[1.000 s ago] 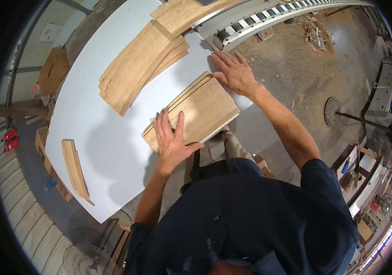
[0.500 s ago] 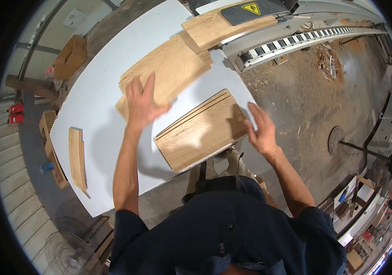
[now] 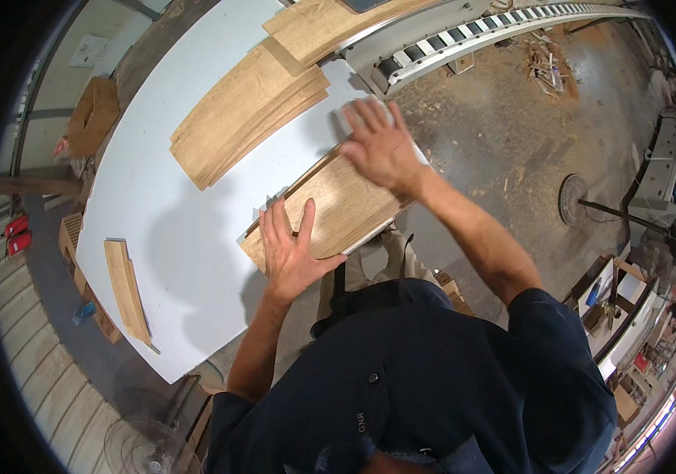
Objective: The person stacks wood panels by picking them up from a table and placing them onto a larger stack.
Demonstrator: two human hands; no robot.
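Note:
A stack of light-brown wood planks (image 3: 354,207) lies at the near edge of the white table (image 3: 184,276), right in front of me. My left hand (image 3: 289,254) rests on its left end with the fingers spread and the thumb apart. Over the far right corner of the stack is my right hand (image 3: 381,150), fingers stretched and slightly smeared by motion. Neither hand grips anything. Farther off, a second stack of planks (image 3: 231,114) sits with its edges fanned a little.
More planks (image 3: 314,31) lie at the far end, beside a roller conveyor (image 3: 464,38). Narrow wood strips (image 3: 126,292) lie on the table's left side. A pedestal fan (image 3: 571,199) stands on the floor at right, and a brown box (image 3: 93,118) at far left.
My left hand has left the far stack and come down onto the near one. My right hand has moved left and away from me, from the right end to over the far corner.

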